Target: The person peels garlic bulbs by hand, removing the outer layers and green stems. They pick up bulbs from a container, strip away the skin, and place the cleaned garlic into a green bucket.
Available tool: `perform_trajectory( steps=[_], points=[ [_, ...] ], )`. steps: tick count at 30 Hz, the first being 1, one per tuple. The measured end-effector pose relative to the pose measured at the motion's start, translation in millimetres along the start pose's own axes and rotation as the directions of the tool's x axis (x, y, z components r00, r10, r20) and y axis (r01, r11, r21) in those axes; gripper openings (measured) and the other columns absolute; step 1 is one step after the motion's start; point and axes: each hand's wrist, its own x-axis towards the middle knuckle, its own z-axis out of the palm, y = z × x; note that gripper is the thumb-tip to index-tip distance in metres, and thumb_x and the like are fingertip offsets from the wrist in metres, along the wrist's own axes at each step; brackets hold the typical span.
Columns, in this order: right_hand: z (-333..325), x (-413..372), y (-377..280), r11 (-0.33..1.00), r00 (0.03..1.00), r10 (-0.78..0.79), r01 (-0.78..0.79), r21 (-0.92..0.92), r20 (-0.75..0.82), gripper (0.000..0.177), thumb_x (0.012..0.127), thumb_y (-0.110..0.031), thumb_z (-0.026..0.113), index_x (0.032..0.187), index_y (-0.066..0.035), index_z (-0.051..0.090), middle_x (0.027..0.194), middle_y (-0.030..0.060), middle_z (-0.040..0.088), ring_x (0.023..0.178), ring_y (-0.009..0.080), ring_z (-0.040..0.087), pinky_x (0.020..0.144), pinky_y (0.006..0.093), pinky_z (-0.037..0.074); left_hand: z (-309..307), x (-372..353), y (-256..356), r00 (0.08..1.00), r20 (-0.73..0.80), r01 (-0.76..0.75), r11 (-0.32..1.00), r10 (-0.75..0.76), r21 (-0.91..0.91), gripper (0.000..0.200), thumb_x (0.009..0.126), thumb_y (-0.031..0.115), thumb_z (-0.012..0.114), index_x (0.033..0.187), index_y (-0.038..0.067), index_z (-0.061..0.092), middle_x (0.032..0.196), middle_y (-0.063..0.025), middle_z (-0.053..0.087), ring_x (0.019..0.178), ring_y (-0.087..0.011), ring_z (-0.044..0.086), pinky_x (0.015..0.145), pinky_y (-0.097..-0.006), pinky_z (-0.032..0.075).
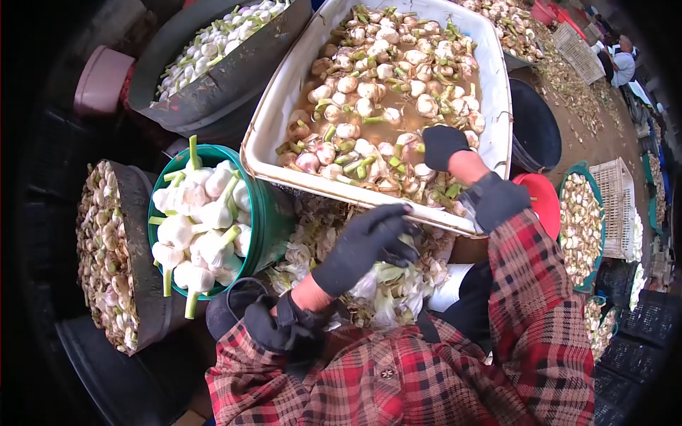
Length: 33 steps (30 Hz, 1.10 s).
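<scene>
At the tub (284, 96), the right hand (445, 147) hides its grip; left hand (364, 246) hangs open, seemingly empty.

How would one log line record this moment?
left hand: open, beside white tub; right hand: at garlic in tub; green bucket: white garlic

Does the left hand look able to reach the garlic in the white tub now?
Probably yes: the left hand is close to the white tub, whose top is open, and only its near rim seems to stand before the garlic.

Between left hand (366, 245) and green bucket (278, 221), peels (312, 233) leave room; white tub rim (320, 184) stands ahead.
</scene>
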Motion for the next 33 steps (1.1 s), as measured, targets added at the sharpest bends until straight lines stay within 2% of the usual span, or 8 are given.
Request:
perform_trajectory(
  steps=[2, 6, 12, 14, 16, 20, 22, 33],
  points=[
    [-6.0, -18.5, 10.2, 0.999, 1.0, 0.029, -0.029, 0.038, 0.009, 0.027, 0.076, -0.02, 0.061, 0.099, -0.009, 0.069, 0.096, 0.0167, 0.068, 0.091, 0.0331, 0.066, 0.079, 0.0427, 0.053, -11.5, 4.6, -1.3, 0.998, -0.055, 0.01, 0.973, -0.024, -0.229, 0.045, 0.099, 0.032, 0.047, 0.135, 0.005, 0.042, 0.114, -0.0208, 0.061, 0.087, -0.0316, 0.067, 0.078, -0.0402, 0.056],
    [8.3, -73.1, 12.6, 0.883, 0.854, -0.098, 0.311, 0.351, -0.511, 0.017, 0.08, -0.011, 0.062, 0.096, -0.007, 0.067, 0.086, 0.0135, 0.063, 0.083, 0.035, 0.062, 0.074, 0.0442, 0.05, -22.7, 12.3, -3.4, 0.999, -0.034, -0.005, 0.88, -0.013, -0.476, 0.042, 0.1, 0.037, 0.043, 0.133, 0.011, 0.045, 0.123, -0.024, 0.055, 0.1, -0.037, 0.062, 0.088, -0.0467, 0.052],
    [6.9, -114.6, -39.6, 0.678, 0.731, -0.064, 0.531, 0.508, -0.679, 0.026, 0.078, -0.003, 0.066, 0.104, -0.005, 0.065, 0.098, 0.0158, 0.064, 0.087, 0.0334, 0.064, 0.075, 0.0377, 0.052, -11.2, 8.3, 2.3, 0.991, -0.021, -0.125, 0.876, 0.13, -0.465, 0.049, 0.096, 0.025, 0.053, 0.137, 0.002, 0.037, 0.125, -0.018, 0.055, 0.105, -0.0341, 0.061, 0.092, -0.0477, 0.051],
    [-1.0, -120.6, -52.2, 0.659, 0.75, -0.01, 0.503, 0.56, -0.661, 0.027, 0.078, -0.003, 0.067, 0.105, -0.005, 0.066, 0.099, 0.016, 0.064, 0.086, 0.0313, 0.065, 0.075, 0.0346, 0.053, -7.3, 5.1, 7.4, 0.947, -0.22, -0.274, 0.945, 0.233, -0.178, 0.05, 0.092, 0.014, 0.056, 0.136, 0.002, 0.037, 0.123, -0.0168, 0.055, 0.106, -0.0321, 0.061, 0.087, -0.0452, 0.055],
    [-8.7, -126.5, -64.2, 0.41, 0.781, 0.214, 0.474, 0.779, -0.587, 0.026, 0.077, -0.003, 0.07, 0.103, -0.004, 0.066, 0.098, 0.0154, 0.064, 0.078, 0.0262, 0.067, 0.068, 0.0304, 0.054, -5.2, 6.4, 7.2, 0.922, -0.296, -0.294, 0.95, 0.251, -0.109, 0.05, 0.089, 0.006, 0.059, 0.134, 0.001, 0.038, 0.122, -0.0156, 0.055, 0.105, -0.0293, 0.062, 0.084, -0.0423, 0.057],
    [-18.8, -133.3, -95.9, 0.532, 0.687, 0.275, 0.474, 0.702, -0.672, 0.015, 0.076, -0.007, 0.072, 0.09, -0.004, 0.067, 0.086, 0.0104, 0.064, 0.069, 0.0245, 0.065, 0.061, 0.0323, 0.051, -9.7, 14.9, -7.9, 0.801, -0.419, -0.444, 0.894, 0.427, 0.062, 0.05, 0.082, -0.005, 0.065, 0.126, -0.002, 0.042, 0.115, -0.0138, 0.055, 0.102, -0.0247, 0.062, 0.08, -0.0365, 0.058],
    [-13.8, -130.4, -103.3, 0.585, 0.63, 0.307, 0.466, 0.664, -0.713, 0.012, 0.076, -0.007, 0.072, 0.086, -0.005, 0.067, 0.082, 0.0089, 0.064, 0.069, 0.026, 0.065, 0.061, 0.0326, 0.051, -10.2, 16.2, -13.9, 0.657, -0.368, -0.509, 0.747, 0.658, 0.427, 0.05, 0.079, -0.007, 0.066, 0.124, -0.002, 0.044, 0.113, -0.0113, 0.055, 0.105, -0.02, 0.06, 0.085, -0.0321, 0.053],
    [-2.8, -142.7, -108.5, 0.66, 0.61, 0.314, 0.411, 0.63, -0.727, 0.007, 0.073, -0.003, 0.068, 0.075, -0.005, 0.061, 0.073, 0.0102, 0.059, 0.065, 0.0307, 0.061, 0.057, 0.0369, 0.047, -11.5, 13.9, -27.4, 0.647, -0.267, -0.527, 0.672, 0.714, 0.521, 0.043, 0.075, -0.012, 0.066, 0.114, -0.003, 0.051, 0.107, -0.0098, 0.056, 0.106, -0.0178, 0.057, 0.092, -0.0301, 0.046]
  ],
)
